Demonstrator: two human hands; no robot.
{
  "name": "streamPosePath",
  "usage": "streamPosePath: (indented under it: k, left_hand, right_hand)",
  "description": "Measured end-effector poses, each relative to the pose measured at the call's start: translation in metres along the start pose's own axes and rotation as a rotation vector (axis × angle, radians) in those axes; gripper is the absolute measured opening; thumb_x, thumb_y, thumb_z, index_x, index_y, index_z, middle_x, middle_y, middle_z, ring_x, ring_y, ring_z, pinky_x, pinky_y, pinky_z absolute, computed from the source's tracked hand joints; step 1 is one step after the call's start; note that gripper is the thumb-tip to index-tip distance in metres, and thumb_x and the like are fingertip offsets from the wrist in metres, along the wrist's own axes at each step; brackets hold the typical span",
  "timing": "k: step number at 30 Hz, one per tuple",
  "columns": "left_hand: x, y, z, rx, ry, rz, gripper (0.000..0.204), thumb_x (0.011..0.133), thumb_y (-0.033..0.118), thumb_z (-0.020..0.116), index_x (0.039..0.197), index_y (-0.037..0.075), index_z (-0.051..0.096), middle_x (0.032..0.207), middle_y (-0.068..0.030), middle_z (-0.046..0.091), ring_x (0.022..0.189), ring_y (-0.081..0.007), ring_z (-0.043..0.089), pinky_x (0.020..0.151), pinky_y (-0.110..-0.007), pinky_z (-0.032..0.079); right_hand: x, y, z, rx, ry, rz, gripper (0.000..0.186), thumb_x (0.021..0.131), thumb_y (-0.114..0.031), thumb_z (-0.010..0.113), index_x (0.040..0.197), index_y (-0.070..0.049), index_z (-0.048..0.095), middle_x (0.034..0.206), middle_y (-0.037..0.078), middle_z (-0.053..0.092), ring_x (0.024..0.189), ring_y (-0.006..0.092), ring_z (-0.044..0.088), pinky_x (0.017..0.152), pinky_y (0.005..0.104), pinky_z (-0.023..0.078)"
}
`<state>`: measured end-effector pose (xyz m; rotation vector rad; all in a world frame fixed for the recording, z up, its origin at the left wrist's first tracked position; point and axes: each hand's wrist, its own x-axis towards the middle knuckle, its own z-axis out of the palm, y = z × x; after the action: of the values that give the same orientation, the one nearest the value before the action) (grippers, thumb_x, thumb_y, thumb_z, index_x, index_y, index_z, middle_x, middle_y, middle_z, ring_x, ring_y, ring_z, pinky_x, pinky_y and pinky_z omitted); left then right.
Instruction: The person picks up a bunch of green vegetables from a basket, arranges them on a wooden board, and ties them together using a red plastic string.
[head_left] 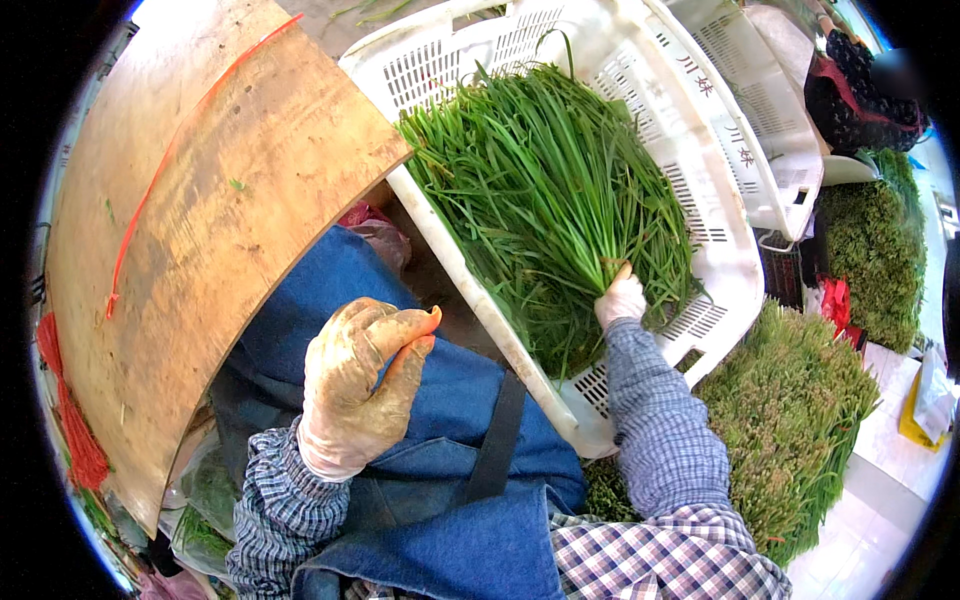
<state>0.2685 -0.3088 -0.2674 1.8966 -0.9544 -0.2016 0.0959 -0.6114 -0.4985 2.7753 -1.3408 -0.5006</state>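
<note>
a wooden board [230,150], a white crate [725,275], a green bunch [560,180] in the crate, my right hand [622,300] closed on it.
the board spreads at my left; the slotted crate lies ahead, next to blue denim [450,400] on my lap. the bunch rests in the crate over more of the same greens: long, narrow blades, bright to deep green, fanning away from me and narrowing to gathered ends. my right fingers are wrapped around those ends, near the crate's right side. my left hand [360,375], in a stained pale glove with orange at the fingertips, is above the denim, curled into a loose fist; i cannot tell whether it holds anything. a thin red string [165,160] curves across the board. smallest, dark characters [694,76] mark the white plastic rims at the right.
</note>
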Motion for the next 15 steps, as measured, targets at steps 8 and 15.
streamPosePath:
  k: [8, 15]
  left_hand:
    - [0.021, -0.007, 0.022, -0.224, -0.120, -0.294, 0.013, 0.075, 0.003, 0.058, 0.088, -0.001, 0.060, 0.078, -0.0145, 0.062, 0.071, -0.0254, 0.060, 0.065, -0.031, 0.047]
    - [0.058, -0.029, 0.093, -0.738, -0.490, -0.895, 0.037, 0.081, 0.024, 0.057, 0.104, -0.006, 0.054, 0.083, -0.0094, 0.060, 0.077, -0.0153, 0.057, 0.069, -0.026, 0.048]
  right_hand:
    - [0.035, 0.024, -0.097, 0.588, -0.440, -0.080, 0.047, 0.051, -0.006, 0.069, 0.095, 0.004, 0.055, 0.082, 0.012, 0.061, 0.074, 0.0204, 0.058, 0.073, 0.0285, 0.046]
    - [0.030, -0.002, -0.168, 0.970, -0.662, -0.012, 0.027, 0.057, -0.004, 0.066, 0.082, 0.004, 0.058, 0.068, 0.008, 0.060, 0.056, 0.0136, 0.055, 0.056, 0.0257, 0.046]
